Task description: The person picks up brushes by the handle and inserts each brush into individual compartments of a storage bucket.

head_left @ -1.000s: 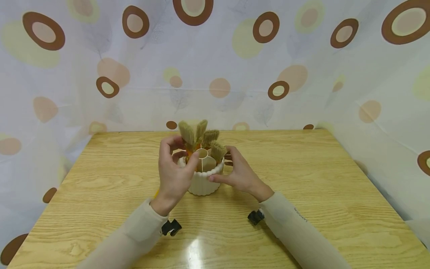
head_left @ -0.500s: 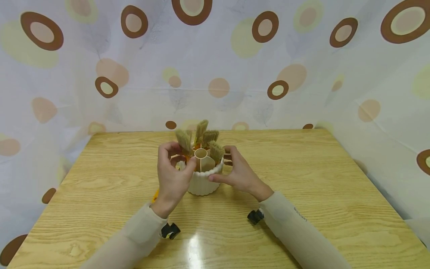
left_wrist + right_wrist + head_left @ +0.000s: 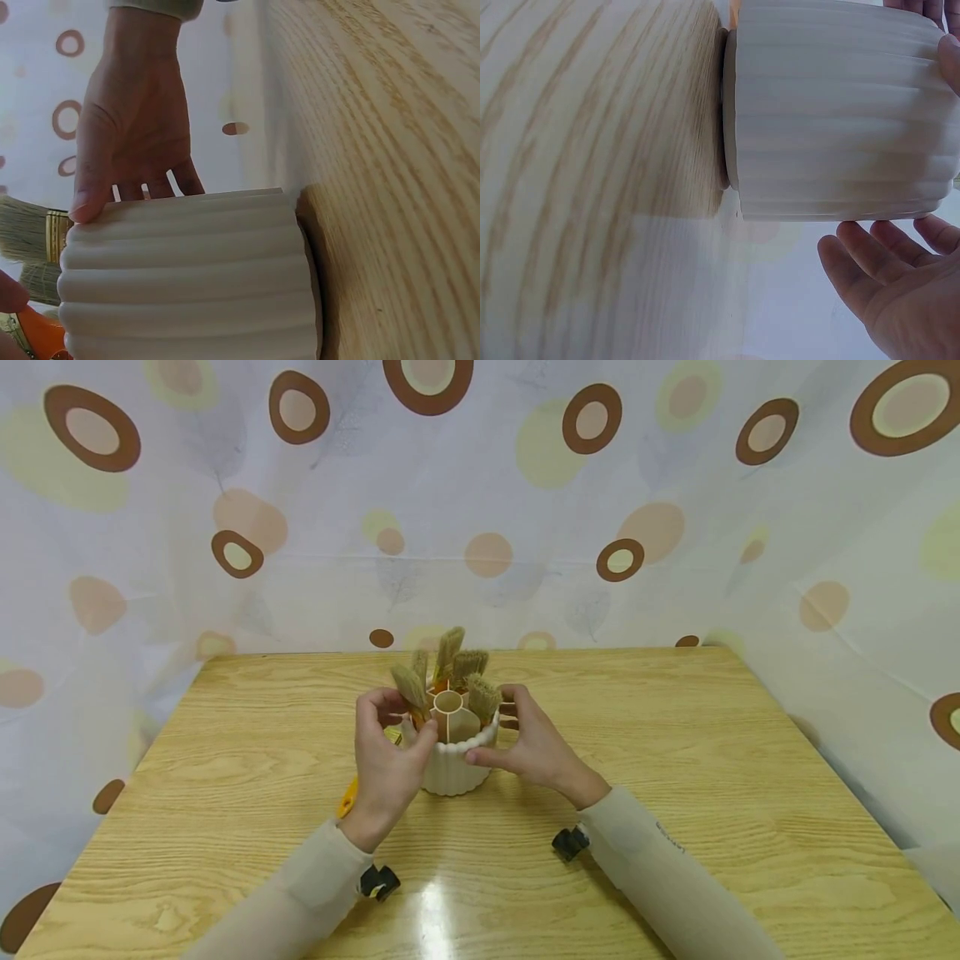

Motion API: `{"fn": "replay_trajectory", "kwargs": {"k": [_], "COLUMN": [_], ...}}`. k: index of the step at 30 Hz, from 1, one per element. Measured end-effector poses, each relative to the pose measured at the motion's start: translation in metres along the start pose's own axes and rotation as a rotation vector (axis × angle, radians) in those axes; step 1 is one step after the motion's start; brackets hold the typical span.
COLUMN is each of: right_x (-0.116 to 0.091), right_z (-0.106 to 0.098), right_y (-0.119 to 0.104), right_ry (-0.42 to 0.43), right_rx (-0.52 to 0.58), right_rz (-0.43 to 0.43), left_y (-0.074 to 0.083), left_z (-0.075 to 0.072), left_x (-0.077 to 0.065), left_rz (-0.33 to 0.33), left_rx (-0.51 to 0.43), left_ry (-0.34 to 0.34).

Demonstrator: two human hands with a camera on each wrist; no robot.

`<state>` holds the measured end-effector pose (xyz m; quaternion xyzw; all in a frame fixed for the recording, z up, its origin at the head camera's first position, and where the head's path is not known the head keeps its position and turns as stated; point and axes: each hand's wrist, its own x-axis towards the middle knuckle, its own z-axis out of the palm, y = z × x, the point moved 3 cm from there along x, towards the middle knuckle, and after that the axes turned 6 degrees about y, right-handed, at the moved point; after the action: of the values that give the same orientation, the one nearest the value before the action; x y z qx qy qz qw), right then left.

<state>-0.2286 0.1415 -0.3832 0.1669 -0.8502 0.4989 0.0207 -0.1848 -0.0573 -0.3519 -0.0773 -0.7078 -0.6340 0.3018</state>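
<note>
A white ribbed utensil holder point(image 3: 453, 772) with a divided inside stands upright on the table. Several paintbrushes stand in it bristles up, among them the right-hand brush point(image 3: 484, 695) and the rear brush point(image 3: 449, 650). My left hand point(image 3: 390, 752) pinches a paintbrush point(image 3: 409, 686) at the holder's left side; an orange handle point(image 3: 41, 334) shows by its fingertips in the left wrist view. My right hand point(image 3: 536, 747) grips the holder's right side, thumb at the front near the rim and fingers behind. The right wrist view shows its fingers point(image 3: 855, 277) against the ribbed wall.
A yellow handle end point(image 3: 348, 797) and a gold metal band point(image 3: 393, 737) show beside my left hand, partly hidden by it. The wood-grain table point(image 3: 675, 760) meets a patterned cloth point(image 3: 480, 485) at the back and sides.
My left hand has shifted its brush slightly left and down at the holder's left side, uncovering another brush behind it. More of the yellow handle shows. My right hand stays on the holder.
</note>
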Motion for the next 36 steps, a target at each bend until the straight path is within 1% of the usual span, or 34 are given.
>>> {"fn": "replay_trajectory", "kwargs": {"k": [6, 9, 14, 20, 21, 24, 27, 28, 31, 34, 36], "right_x": [0.000, 0.000, 0.000, 0.000, 0.000, 0.000, 0.000, 0.000, 0.000, 0.000, 0.000], "right_z": [0.000, 0.000, 0.000, 0.000, 0.000, 0.000, 0.000, 0.000, 0.000, 0.000, 0.000], "right_y": [0.000, -0.001, -0.001, -0.001, -0.001, -0.001, -0.001, -0.001, -0.001, 0.000, 0.000], "right_ry": [0.000, 0.000, 0.002, 0.006, 0.007, 0.007, 0.007, 0.007, 0.007, 0.006, 0.006], "right_rx": [-0.008, -0.013, -0.012, -0.006, -0.005, -0.007, -0.012, -0.013, -0.014, -0.010, -0.006], "right_rz": [0.005, 0.010, 0.007, 0.001, 0.001, -0.001, -0.003, -0.002, 0.000, -0.001, -0.006], "left_y": [-0.004, -0.006, -0.008, -0.009, -0.004, -0.002, -0.001, -0.007, -0.009, -0.006, -0.001], "left_z": [0.002, 0.003, 0.003, 0.003, 0.003, 0.004, 0.004, 0.004, 0.002, 0.001, 0.001], "left_x": [-0.003, -0.004, -0.007, -0.012, -0.012, -0.012, -0.012, -0.012, -0.011, -0.011, -0.011], "left_rz": [-0.065, -0.077, -0.080, -0.066, -0.070, -0.089, -0.092, -0.087, -0.076, -0.088, -0.098], "left_rx": [0.028, 0.034, 0.044, 0.076, 0.080, 0.089, 0.090, 0.091, 0.092, 0.091, 0.089], "left_ry": [-0.002, -0.004, -0.018, -0.043, -0.045, -0.045, -0.050, -0.050, -0.054, -0.052, -0.050]}}
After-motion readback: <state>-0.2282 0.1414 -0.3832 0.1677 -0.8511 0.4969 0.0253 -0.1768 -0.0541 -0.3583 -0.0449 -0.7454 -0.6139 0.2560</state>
